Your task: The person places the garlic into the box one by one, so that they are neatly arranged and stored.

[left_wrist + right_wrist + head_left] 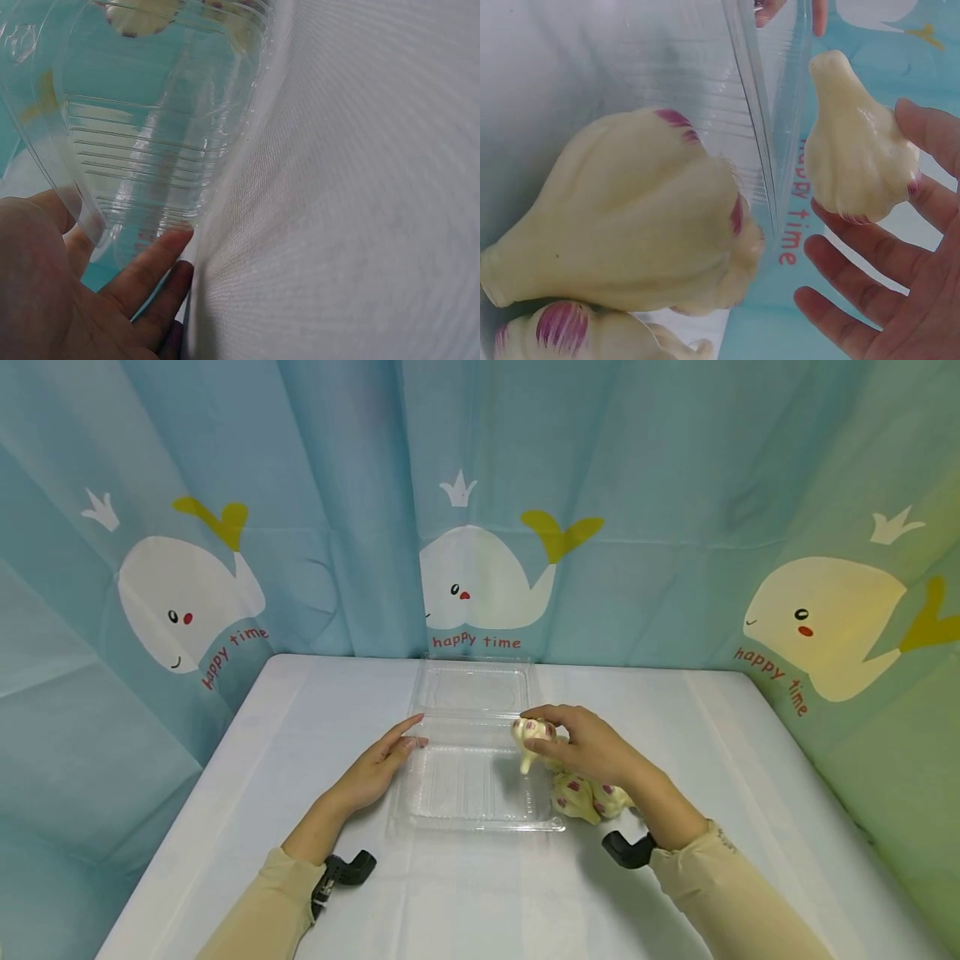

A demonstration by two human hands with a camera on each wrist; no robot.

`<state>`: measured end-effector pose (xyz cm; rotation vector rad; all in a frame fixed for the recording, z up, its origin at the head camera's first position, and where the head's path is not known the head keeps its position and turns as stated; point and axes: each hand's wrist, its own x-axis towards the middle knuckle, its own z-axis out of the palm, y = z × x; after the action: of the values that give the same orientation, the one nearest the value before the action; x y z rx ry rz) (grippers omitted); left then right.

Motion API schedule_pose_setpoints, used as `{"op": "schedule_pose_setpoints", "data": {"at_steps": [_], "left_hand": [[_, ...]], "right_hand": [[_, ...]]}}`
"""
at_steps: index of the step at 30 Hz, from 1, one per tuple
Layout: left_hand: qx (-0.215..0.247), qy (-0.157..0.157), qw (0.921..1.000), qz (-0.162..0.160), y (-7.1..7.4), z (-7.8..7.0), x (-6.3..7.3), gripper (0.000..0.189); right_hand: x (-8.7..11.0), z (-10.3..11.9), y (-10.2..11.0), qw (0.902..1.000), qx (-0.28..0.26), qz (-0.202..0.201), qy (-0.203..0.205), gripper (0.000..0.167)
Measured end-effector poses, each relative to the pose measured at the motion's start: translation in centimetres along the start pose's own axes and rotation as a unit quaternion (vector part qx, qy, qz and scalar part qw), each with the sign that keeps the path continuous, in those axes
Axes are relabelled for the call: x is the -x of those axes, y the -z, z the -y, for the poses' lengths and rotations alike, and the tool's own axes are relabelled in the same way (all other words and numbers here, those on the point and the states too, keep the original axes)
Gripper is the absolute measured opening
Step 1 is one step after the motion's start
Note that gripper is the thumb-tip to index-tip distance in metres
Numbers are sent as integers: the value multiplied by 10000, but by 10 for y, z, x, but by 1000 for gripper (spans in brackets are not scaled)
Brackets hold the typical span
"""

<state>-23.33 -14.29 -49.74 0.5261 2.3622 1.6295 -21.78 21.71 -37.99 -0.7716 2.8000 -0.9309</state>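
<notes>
A clear plastic clamshell box (480,785) lies on the table with its lid (472,687) folded back. My left hand (378,770) touches the box's left side, fingers fairly straight, with the thumb at the rim in the left wrist view. Over the box's right edge, my right hand (588,745) pinches a garlic bulb (862,150), pale cream with purple patches, its stem pointing down in the head view. Beside the box, below that hand, several more garlic bulbs (576,797) lie together; a large one (630,217) shows close up in the right wrist view.
White cloth covers the table (465,893). Behind it and at both sides hangs a blue-green curtain (360,485) printed with whales. Each wrist carries a black camera mount (628,850).
</notes>
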Motion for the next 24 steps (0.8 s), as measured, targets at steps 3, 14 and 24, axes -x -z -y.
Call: {"op": "schedule_pose_setpoints", "data": {"at_steps": [3, 14, 24], "left_hand": [[-30, -11, 10000, 4, 0, 0, -1, 54], [-31, 25, 10000, 22, 1, 1, -1, 55], [20, -39, 10000, 47, 0, 0, -1, 54]], "right_hand": [[-2, 0, -2, 10000, -50, 51, 19, 41], [-5, 2, -10, 9997, -168, 193, -7, 43], [-6, -2, -16, 9998, 115, 189, -10, 41]]}}
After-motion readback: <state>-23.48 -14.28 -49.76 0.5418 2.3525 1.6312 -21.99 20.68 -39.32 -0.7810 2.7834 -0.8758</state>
